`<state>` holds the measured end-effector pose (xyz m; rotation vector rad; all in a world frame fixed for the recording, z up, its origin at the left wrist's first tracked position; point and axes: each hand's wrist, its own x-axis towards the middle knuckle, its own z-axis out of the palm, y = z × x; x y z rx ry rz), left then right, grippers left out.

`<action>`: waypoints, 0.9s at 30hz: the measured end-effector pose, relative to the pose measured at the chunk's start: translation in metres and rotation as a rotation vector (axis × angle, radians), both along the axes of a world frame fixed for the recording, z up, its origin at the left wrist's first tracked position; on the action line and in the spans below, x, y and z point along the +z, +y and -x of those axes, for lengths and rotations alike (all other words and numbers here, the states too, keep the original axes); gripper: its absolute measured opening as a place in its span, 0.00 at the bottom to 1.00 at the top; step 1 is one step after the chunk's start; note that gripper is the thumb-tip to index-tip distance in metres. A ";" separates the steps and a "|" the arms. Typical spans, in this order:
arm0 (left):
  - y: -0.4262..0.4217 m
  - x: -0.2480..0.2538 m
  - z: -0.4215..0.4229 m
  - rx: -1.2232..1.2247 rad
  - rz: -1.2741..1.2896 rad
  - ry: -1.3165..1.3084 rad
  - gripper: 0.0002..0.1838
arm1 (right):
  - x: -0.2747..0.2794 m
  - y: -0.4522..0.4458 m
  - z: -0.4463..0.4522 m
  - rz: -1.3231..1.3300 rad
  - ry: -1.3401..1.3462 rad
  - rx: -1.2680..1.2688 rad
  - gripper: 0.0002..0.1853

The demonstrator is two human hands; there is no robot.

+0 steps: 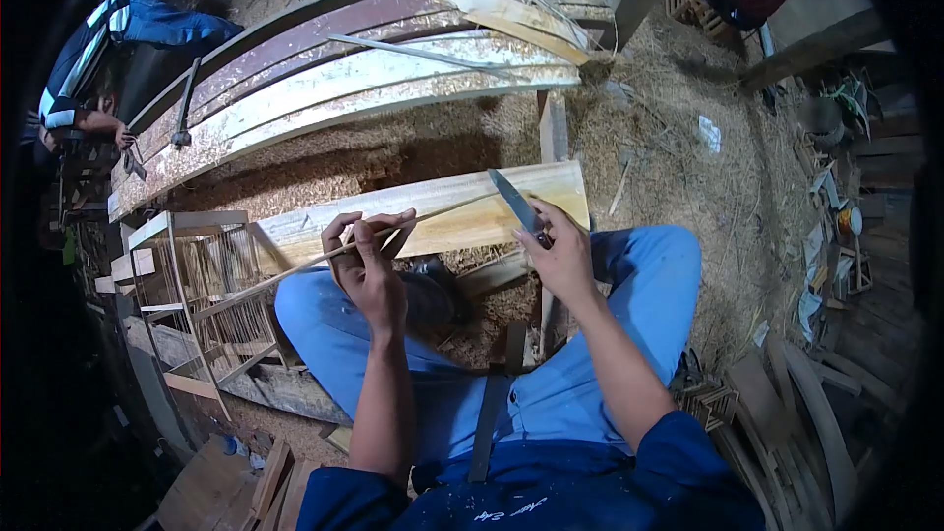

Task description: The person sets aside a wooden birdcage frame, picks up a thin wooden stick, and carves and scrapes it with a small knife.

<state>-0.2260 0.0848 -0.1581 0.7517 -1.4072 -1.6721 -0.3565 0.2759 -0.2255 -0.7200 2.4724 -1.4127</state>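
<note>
My left hand (370, 261) is closed around a long thin wooden strip (295, 270), which slants from the lower left up to the right. Gripped by its handle in my right hand (560, 248) is a knife (513, 199), its broad blade pointing up and to the left. The strip's far end reaches close to the blade; whether they touch I cannot tell. Both hands are above a pale wooden plank (442, 211) lying across in front of my knees. Left of my knee stands a small slatted wooden frame (211, 305) with thin rods, partly behind the strip.
A long workbench of boards (364, 84), strewn with shavings, runs beyond the plank. A clamp-like tool (184, 113) sits at its left, near another person (123, 34) bending over. Curved wood pieces (806, 413) are stacked at lower right. Shavings cover the floor (659, 157).
</note>
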 end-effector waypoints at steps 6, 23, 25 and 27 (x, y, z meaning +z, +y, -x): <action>-0.044 -0.011 0.010 0.027 -0.269 0.113 0.11 | 0.011 -0.019 0.050 -0.094 -0.073 -0.027 0.11; -0.168 -0.063 0.121 -0.058 -0.311 0.221 0.18 | -0.035 -0.132 0.289 -0.223 0.365 -0.081 0.15; -0.170 -0.065 0.123 -0.065 -0.310 0.206 0.18 | -0.048 -0.140 0.302 -0.259 0.401 -0.070 0.20; -0.170 -0.066 0.128 -0.075 -0.312 0.205 0.18 | -0.057 -0.143 0.311 -0.227 0.394 -0.068 0.20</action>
